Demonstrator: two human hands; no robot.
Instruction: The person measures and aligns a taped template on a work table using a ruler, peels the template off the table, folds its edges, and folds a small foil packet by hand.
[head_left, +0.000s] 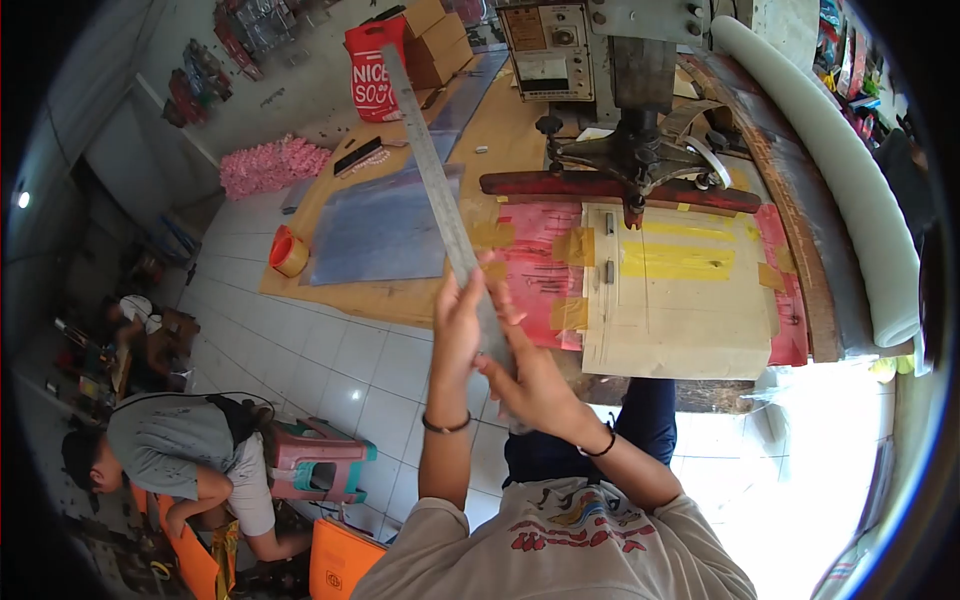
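A long steel ruler (432, 170) is held up in front of me, slanting with its far end to the upper left over the work table. My left hand (460, 320) is closed on the ruler's left edge, at its lower part. Just below and to the right, my right hand (535, 375) is closed round the ruler too, its thumb lying on the flat face. The ruler's lower end is partly hidden by the hands. Under the ruler lies a bluish plastic sheet (375, 235), on the wooden table (405, 308).
To the right stands a press machine (640, 150) over a taped beige board (680, 340) and red sheet (535, 270). A tape roll (289, 251), phone (357, 156) and red bag (375, 75) lie leftward. A co-worker (165, 440) bends beside a stool (320, 465) at lower left.
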